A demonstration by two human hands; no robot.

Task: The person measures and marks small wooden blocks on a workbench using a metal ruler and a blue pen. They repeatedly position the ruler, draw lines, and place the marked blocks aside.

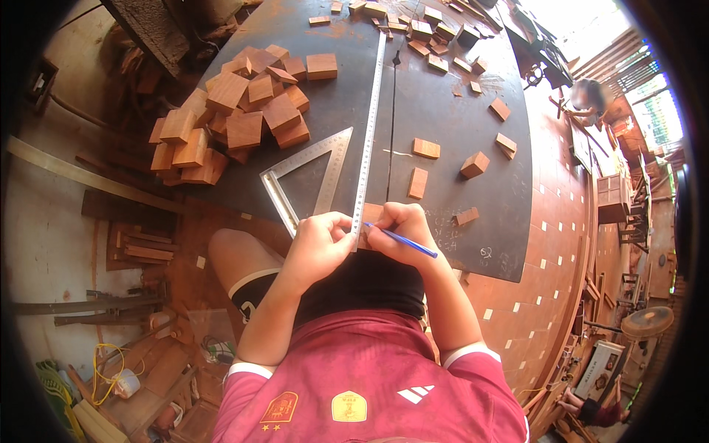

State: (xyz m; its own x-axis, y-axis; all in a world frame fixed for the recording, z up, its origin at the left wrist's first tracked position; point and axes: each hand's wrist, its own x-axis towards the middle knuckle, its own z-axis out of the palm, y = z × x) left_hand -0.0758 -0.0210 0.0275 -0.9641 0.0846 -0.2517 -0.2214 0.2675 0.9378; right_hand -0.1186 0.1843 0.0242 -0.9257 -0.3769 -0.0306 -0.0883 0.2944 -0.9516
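My left hand (323, 244) pinches the near end of a long steel ruler (369, 125), which stretches away across the dark tabletop. In my right hand (405, 235) is a blue pen (413, 245), its tip close to the ruler's edge. Under the ruler and partly hidden by my fingers is a small reddish wood block (373, 213). Beside my left hand a metal triangle square (330, 174) lies flat on the table. Two wood blocks, one crosswise (426, 148) and one lengthwise (418, 183), rest beyond my right hand.
A heap of wood blocks (244, 103) covers the table's left side. Smaller offcuts (436, 37) are scattered at the far end. The dark table (473, 74) has chalk-like marks near its right corner. Another person (588, 100) is at the far right. A fan (647, 320) stands at right.
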